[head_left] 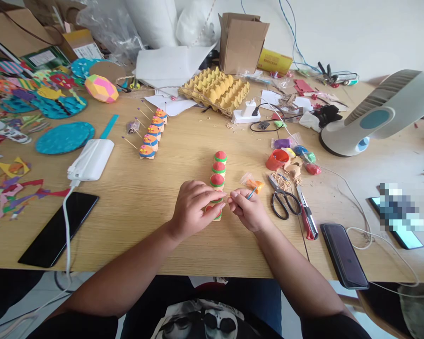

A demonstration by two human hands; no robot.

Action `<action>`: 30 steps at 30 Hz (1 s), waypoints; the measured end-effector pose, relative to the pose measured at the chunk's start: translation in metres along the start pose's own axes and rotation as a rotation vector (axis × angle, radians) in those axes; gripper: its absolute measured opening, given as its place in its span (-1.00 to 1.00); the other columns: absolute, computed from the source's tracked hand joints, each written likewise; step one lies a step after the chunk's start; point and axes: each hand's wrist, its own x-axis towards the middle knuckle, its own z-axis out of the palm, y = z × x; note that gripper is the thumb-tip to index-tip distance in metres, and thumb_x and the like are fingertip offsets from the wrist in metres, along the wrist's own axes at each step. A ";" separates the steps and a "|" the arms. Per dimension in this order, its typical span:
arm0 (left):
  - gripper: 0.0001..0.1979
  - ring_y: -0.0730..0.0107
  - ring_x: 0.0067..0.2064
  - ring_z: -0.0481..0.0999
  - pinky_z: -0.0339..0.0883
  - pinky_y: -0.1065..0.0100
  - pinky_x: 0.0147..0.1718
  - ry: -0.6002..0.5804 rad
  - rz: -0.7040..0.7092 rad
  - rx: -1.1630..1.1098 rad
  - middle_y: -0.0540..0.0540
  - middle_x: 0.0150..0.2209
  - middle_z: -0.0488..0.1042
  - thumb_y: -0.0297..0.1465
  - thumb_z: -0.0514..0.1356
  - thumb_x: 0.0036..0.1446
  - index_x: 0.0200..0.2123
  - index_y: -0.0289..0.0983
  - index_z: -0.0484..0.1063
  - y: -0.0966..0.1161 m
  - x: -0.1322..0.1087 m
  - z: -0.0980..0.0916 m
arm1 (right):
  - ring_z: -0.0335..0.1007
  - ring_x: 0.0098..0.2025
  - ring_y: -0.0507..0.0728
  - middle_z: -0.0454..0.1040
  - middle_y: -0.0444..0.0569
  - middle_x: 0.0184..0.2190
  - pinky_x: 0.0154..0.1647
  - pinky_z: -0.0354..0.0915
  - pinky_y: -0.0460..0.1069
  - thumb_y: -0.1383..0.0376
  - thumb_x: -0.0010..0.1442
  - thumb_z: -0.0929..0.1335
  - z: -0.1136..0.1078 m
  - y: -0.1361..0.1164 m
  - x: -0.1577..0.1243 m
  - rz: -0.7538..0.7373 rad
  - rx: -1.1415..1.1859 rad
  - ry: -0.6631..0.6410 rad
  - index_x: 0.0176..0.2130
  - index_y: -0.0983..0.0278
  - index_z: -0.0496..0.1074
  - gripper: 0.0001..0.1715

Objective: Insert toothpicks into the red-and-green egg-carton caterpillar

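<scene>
OK, nearest on my head cam: a blk phone (pixel 58 230) lies L & a cased phone (pixel 344 254) lies R, both by the front edge of the desk (pixel 215 256). Next, R hand (pixel 249 209): fingers curled, grip pinched round a thin blue stick (pixel 252 192). L hand (pixel 194 206): fingers bent, part-way apart from the thumb; can't tell if that grip has hold of anything. Fingertips of both nearly meet over the near part of the red-and-green strip (pixel 217 180), hiding some of it; its domes face up. R of the hands I've got utility knife (pixel 308 215), scissors (pixel 286 200), orange packet (pixel 257 184), then red cup (pixel 277 160). Farther L, white power bank (pixel 92 160), then blue-and-orange strip (pixel 150 139) w/ thin sticks poking out. Far R, white fan (pixel 374 115). Back: yellow egg tray (pixel 217 89), cardbd box (pixel 242 44) behind it.
</scene>
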 end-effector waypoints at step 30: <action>-0.96 0.34 -0.26 0.53 0.33 0.20 -0.15 -0.006 -0.045 -0.011 0.01 -0.31 0.64 -0.39 0.29 0.27 -0.26 -0.15 0.56 0.000 0.002 -0.001 | -0.02 -0.63 -0.09 0.47 -0.13 -0.57 -0.58 -0.15 -0.08 -0.07 0.10 0.53 0.000 0.004 -0.001 -0.009 -0.076 -0.113 -0.33 0.29 0.55 -0.52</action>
